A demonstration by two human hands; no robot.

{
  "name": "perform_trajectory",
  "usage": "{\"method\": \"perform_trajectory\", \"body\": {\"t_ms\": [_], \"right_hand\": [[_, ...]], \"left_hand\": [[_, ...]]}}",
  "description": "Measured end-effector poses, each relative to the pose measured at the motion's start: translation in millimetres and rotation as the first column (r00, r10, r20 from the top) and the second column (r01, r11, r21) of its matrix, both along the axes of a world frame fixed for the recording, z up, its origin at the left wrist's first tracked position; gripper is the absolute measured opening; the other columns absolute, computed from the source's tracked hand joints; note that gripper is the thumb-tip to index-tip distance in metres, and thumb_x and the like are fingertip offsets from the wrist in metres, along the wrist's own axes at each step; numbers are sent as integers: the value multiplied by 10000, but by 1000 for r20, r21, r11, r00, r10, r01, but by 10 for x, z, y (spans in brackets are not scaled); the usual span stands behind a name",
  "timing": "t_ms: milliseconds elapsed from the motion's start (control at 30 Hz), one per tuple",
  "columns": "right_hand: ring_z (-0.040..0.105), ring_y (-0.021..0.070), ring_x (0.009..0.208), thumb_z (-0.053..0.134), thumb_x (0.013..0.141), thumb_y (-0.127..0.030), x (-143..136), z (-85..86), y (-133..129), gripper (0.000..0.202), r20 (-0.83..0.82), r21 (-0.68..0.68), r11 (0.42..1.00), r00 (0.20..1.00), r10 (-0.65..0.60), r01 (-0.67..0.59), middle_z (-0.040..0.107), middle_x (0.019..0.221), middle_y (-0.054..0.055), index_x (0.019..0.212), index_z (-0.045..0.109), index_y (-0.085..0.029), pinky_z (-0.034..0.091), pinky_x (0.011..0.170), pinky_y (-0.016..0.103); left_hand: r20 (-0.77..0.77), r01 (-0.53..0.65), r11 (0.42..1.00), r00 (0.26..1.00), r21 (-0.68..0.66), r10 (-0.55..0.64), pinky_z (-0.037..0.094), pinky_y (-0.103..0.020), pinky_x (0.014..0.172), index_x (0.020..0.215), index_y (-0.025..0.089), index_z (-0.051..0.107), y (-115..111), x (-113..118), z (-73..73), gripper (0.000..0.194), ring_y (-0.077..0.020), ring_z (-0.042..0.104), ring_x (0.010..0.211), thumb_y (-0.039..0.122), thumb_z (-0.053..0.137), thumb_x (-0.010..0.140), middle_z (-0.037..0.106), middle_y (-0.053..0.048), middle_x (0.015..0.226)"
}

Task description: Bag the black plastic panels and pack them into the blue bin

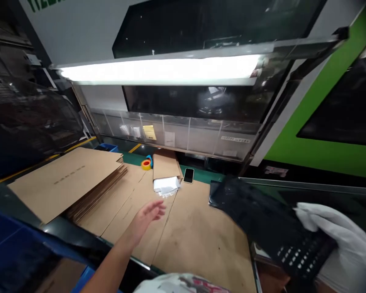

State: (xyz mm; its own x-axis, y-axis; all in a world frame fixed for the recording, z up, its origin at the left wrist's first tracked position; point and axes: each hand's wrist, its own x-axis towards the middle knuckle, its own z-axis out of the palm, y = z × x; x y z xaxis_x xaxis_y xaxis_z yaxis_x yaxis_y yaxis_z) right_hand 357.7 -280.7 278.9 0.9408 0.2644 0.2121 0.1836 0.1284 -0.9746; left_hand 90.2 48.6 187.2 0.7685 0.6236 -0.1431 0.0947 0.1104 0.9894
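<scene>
My right hand [338, 240], in a white glove, grips the edge of a long black panel [262, 215] with rows of small holes near its lower end. The panel is tilted and blurred, over the right side of the table. My bare left hand [151, 211] hovers over the cardboard-covered tabletop, fingers loosely stretched out and nothing in them. Just beyond its fingertips lies a stack of clear plastic bags [166, 185], partly in an opened cardboard box [165, 165].
Flat cardboard sheets [67, 175] are piled at left. Yellow tape [146, 164] and a phone [188, 175] lie at the back. A lit tube lamp [161, 70] spans above clear pockets [173, 134]. A blue bin [15, 248] stands at lower left.
</scene>
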Motion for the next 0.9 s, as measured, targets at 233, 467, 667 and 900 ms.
{"method": "perform_trajectory", "body": {"t_ms": [233, 467, 667, 900], "right_hand": [[537, 156, 693, 608, 832, -344, -792, 60, 1132, 136, -128, 312, 884, 907, 401, -347, 520, 708, -4, 895, 688, -254, 467, 642, 269], [610, 173, 605, 764, 706, -501, -684, -133, 1149, 482, -164, -198, 892, 911, 380, -407, 701, 720, 13, 1110, 715, -242, 518, 612, 299], [676, 286, 1001, 802, 660, -466, -840, -283, 1115, 325, -216, -47, 852, 838, 501, -521, 743, 1068, 102, 907, 790, -254, 578, 805, 360], [665, 176, 723, 898, 532, -382, -942, -417, 1159, 463, -357, 34, 919, 854, 379, -393, 759, 844, 56, 959, 778, -250, 571, 665, 283]], "left_hand": [[231, 554, 789, 831, -264, -506, 532, -248, 536, 905, 132, 670, -41, 17, 884, 417, -192, 689, 603, 463, 799, 687, 728, -79, 731], [158, 218, 969, 967, -121, -198, 560, -285, 569, 812, 150, 688, 172, -141, 812, 244, -192, 690, 606, 352, 783, 713, 713, -48, 675], [434, -164, 765, 886, 623, -164, 444, -438, 1041, 829, 246, 777, 324, -63, 676, 126, -274, 568, 1177, 357, 722, 807, 573, -86, 1335], [516, -330, 699, 854, 634, -65, 504, -393, 968, 1260, 314, 623, 395, 37, 652, 383, -218, 620, 1078, 294, 644, 878, 587, -61, 1327]]}}
